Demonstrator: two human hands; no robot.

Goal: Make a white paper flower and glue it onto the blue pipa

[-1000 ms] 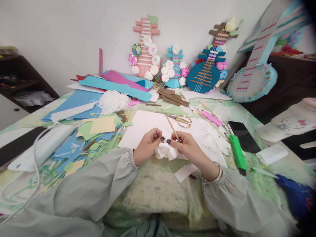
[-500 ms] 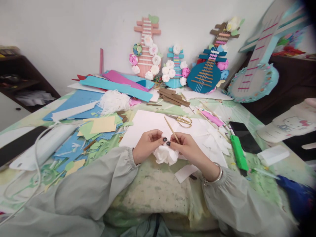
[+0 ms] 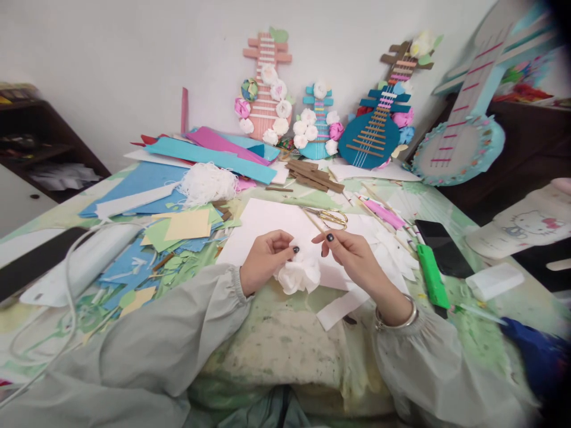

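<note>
The paint-stained worktop (image 3: 276,339) carries everything within reach; along its far side three lute-shaped paper models, one pink (image 3: 257,122), one small turquoise (image 3: 317,148) and one dark teal (image 3: 368,142), stand propped upright near the wall, probably to keep their flowered fronts in view and out of the cutting area; long coloured sheets (image 3: 214,159) lie piled at the far left, seemingly to save room; a white sheet (image 3: 250,229) lies flat under the working area, perhaps as a clean backing for pale pieces; the right hand (image 3: 359,261) is raised just beside the flower and apart from the left hand (image 3: 261,261), its thumb and forefinger pinching a thin wooden stick (image 3: 313,221) near the lower end, a hold that would suit fine control; the left hand has its thumb and fingertips pressed together on the gathered top of a white paper flower (image 3: 298,276), so that the ruffled petals hang below, likely to spare them from crushing; that flower is between the hands, at the near edge of the white sheet; the gold-handled scissors (image 3: 334,219) rest just beyond the right hand, their handles towards the right, presumably for an easy pick-up.
</note>
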